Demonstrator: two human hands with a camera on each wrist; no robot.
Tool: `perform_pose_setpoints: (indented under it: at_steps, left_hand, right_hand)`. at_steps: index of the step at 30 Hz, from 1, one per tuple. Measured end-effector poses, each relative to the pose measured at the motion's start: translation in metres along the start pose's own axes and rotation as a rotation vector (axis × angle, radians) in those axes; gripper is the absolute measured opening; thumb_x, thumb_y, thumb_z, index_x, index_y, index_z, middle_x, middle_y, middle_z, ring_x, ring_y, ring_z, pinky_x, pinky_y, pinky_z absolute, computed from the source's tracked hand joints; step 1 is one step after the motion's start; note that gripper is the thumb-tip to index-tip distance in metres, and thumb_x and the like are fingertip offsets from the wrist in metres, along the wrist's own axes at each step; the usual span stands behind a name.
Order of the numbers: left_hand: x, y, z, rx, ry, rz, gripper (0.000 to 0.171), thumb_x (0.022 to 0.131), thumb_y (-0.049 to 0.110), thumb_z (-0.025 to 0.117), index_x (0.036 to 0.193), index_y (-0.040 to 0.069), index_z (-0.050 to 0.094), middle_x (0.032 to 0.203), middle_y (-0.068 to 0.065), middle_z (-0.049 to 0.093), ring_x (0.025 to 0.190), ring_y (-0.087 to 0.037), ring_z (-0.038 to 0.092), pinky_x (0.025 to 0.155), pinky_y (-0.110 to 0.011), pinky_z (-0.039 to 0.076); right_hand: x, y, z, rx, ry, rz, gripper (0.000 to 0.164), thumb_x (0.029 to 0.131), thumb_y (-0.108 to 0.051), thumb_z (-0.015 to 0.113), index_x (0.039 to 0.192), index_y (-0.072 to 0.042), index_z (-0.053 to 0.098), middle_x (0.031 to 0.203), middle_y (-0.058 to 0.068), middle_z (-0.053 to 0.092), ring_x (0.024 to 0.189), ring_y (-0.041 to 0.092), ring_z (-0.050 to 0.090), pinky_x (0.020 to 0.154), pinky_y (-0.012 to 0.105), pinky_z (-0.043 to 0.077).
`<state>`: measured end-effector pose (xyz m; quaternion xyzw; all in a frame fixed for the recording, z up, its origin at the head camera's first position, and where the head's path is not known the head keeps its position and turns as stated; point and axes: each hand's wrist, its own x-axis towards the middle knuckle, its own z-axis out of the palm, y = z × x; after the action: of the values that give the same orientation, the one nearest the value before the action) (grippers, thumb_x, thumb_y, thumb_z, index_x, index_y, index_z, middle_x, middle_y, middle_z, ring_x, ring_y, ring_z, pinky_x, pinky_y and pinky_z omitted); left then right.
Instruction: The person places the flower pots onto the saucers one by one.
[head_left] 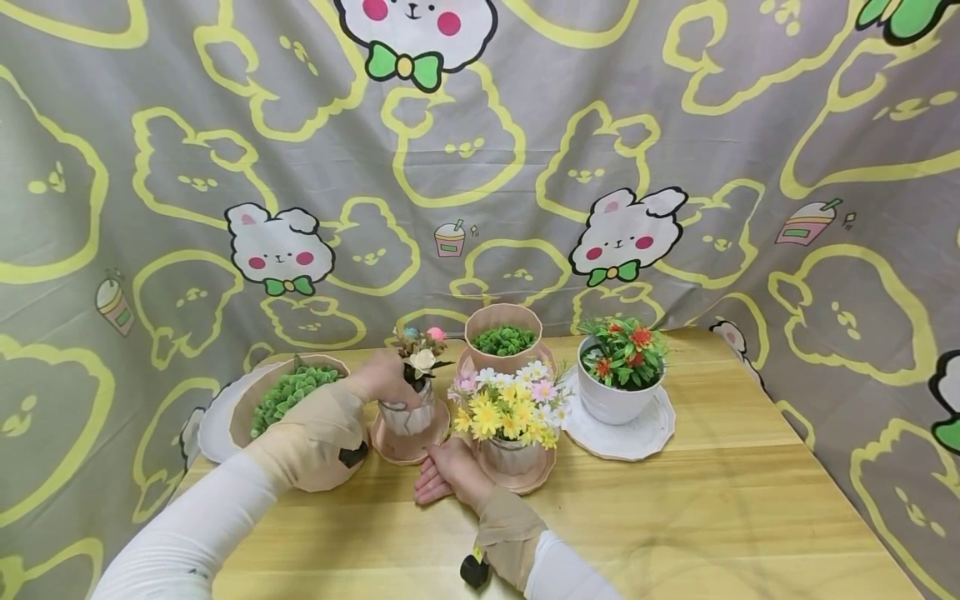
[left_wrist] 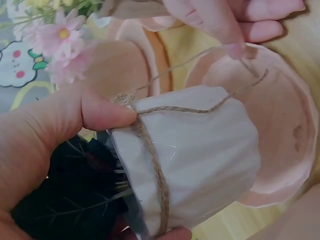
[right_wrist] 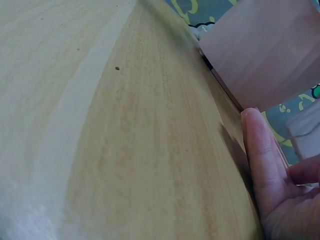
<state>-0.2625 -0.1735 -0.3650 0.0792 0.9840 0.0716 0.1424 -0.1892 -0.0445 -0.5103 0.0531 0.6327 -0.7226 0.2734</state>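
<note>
In the head view, my left hand [head_left: 384,379] grips a small white pot [left_wrist: 200,150] of artificial flowers, including a cream rose [head_left: 423,362]. Twine [left_wrist: 159,185] is tied round the pot near its rim, and its loose ends trail over the side. Below the pot lies a pink saucer [left_wrist: 285,110], whose inside shows in the left wrist view. My right hand [head_left: 450,472] lies palm up on the table beside this saucer, fingers straight. Its thumb [left_wrist: 235,49] touches the saucer's near rim. Whether the pot's base touches the saucer is unclear.
Left stands a large pink pot [head_left: 330,475] of green succulents on a white saucer [head_left: 217,425]. A pot of yellow daisies [head_left: 495,417] is close to my right hand. Behind it is another pink pot [head_left: 504,321]; a white pot [head_left: 618,406] with red flowers stands right.
</note>
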Motion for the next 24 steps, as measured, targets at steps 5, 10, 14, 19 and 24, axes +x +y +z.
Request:
perform_pose_setpoints:
  at_steps: [5, 10, 14, 19, 24]
  left_hand:
    - [0.0, 0.0, 0.009, 0.017, -0.031, 0.009, 0.022, 0.063, 0.023, 0.073, 0.061, 0.014, 0.053, 0.064, 0.0, 0.048, 0.058, -0.015, 0.04, 0.05, -0.024, 0.033]
    - [0.001, -0.001, 0.016, 0.025, -0.031, 0.001, 0.023, 0.062, 0.019, 0.073, 0.059, 0.014, 0.051, 0.068, -0.002, 0.047, 0.059, -0.015, 0.039, 0.049, -0.023, 0.033]
    - [0.003, -0.003, 0.019, 0.037, -0.033, -0.009, 0.022, 0.061, 0.019, 0.075, 0.062, 0.012, 0.054, 0.072, -0.004, 0.05, 0.063, -0.016, 0.042, 0.05, -0.023, 0.036]
    - [0.0, -0.003, 0.02, 0.044, -0.044, -0.01, 0.023, 0.061, 0.02, 0.078, 0.071, 0.008, 0.061, 0.077, -0.005, 0.054, 0.069, -0.018, 0.045, 0.055, -0.023, 0.039]
    - [-0.007, 0.001, 0.014, 0.045, -0.089, -0.031, 0.029, 0.067, 0.024, 0.081, 0.081, 0.005, 0.066, 0.081, -0.006, 0.061, 0.071, -0.017, 0.051, 0.06, -0.025, 0.045]
  right_hand:
    - [-0.001, 0.0, 0.0, 0.0, -0.002, -0.002, 0.039, 0.103, -0.017, 0.04, 0.075, 0.003, 0.058, 0.062, 0.019, 0.066, 0.059, 0.036, 0.071, 0.057, 0.047, 0.06]
    - [0.001, 0.002, 0.0, -0.003, 0.003, 0.0, 0.036, 0.102, -0.013, 0.038, 0.078, 0.005, 0.058, 0.065, 0.022, 0.067, 0.06, 0.038, 0.071, 0.057, 0.048, 0.06]
    - [0.001, 0.003, 0.0, -0.003, 0.007, 0.0, 0.037, 0.102, -0.014, 0.038, 0.079, 0.006, 0.058, 0.066, 0.023, 0.067, 0.061, 0.039, 0.071, 0.057, 0.048, 0.06]
    - [0.001, 0.002, 0.001, -0.001, 0.004, 0.0, 0.036, 0.102, -0.013, 0.038, 0.078, 0.005, 0.058, 0.064, 0.021, 0.066, 0.061, 0.04, 0.071, 0.057, 0.047, 0.06]
    - [0.0, 0.002, 0.001, 0.001, 0.005, -0.012, 0.038, 0.103, -0.015, 0.038, 0.079, 0.007, 0.058, 0.068, 0.026, 0.067, 0.063, 0.043, 0.07, 0.057, 0.048, 0.06]
